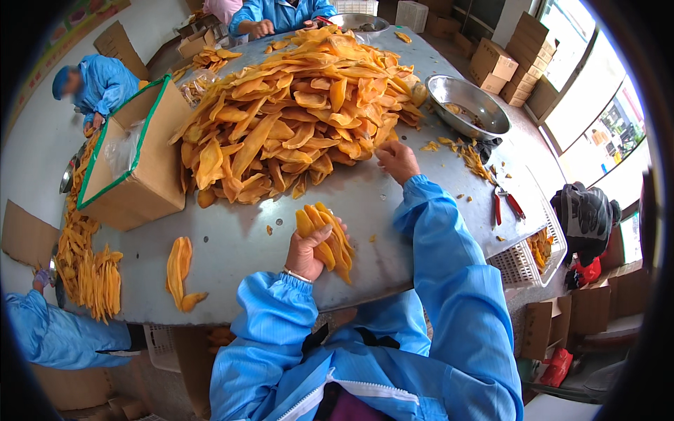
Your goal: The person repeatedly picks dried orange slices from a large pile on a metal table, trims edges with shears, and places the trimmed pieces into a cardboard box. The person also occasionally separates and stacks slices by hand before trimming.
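Note:
My left hand point(310, 252) grips a small bundle of dried mango slices point(329, 239) above the near part of the metal table point(237, 279). At the right lower edge of a large heap of dried mango slices point(295, 110), my right hand point(397, 160) touches or nearly touches the heap, fingers bent together; whether a slice is between them cannot be told. A few longer slices point(179, 266) lie on the table to the left of my left hand. Red-handled pruning shears point(506, 202) rest on the table at the right, near orange scraps point(474, 162).
An open cardboard box with green-taped edges point(152, 181) stands left of the heap. More slices point(79, 263) line the left edge. A steel bowl point(466, 118) sits at the right, and a white plastic basket point(518, 266) is below the table's right edge. Several people work around the table.

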{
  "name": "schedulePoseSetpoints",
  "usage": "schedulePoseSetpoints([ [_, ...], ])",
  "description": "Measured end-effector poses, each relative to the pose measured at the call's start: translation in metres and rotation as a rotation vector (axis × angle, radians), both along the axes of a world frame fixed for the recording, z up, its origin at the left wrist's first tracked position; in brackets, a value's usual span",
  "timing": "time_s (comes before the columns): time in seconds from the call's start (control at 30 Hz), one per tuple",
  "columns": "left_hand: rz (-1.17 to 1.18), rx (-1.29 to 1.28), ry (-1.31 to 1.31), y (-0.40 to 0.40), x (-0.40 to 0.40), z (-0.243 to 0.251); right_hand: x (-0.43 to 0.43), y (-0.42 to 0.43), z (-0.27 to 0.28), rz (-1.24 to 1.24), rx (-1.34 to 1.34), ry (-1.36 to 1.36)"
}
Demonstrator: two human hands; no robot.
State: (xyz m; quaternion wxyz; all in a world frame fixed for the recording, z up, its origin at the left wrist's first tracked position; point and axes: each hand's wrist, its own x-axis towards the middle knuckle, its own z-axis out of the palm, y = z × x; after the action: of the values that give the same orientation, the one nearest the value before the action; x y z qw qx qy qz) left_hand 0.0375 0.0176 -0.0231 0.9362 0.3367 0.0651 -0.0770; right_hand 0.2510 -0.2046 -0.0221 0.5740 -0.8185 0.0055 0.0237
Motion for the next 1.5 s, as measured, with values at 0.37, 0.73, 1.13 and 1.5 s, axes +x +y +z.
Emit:
schedulePoseSetpoints([
  [0.37, 0.033, -0.044, -0.071, 0.006, 0.002, -0.005, -0.002, 0.014, 0.029, 0.107, -1.102, -0.585],
  [0.73, 0.041, -0.093, -0.028, -0.001, -0.001, 0.004, -0.176, 0.006, 0.031, 0.243, 0.163, 0.118],
  [1.13, -0.084, -0.042, -0.086, 0.004, -0.002, 0.001, -0.207, 0.022, 0.045, 0.372, -0.012, -0.153],
  [1.5, 0.14, 0.092, -0.025, 0.001, -0.003, -0.005, -0.121, 0.003, 0.043, 0.442, -0.082, -0.268],
])
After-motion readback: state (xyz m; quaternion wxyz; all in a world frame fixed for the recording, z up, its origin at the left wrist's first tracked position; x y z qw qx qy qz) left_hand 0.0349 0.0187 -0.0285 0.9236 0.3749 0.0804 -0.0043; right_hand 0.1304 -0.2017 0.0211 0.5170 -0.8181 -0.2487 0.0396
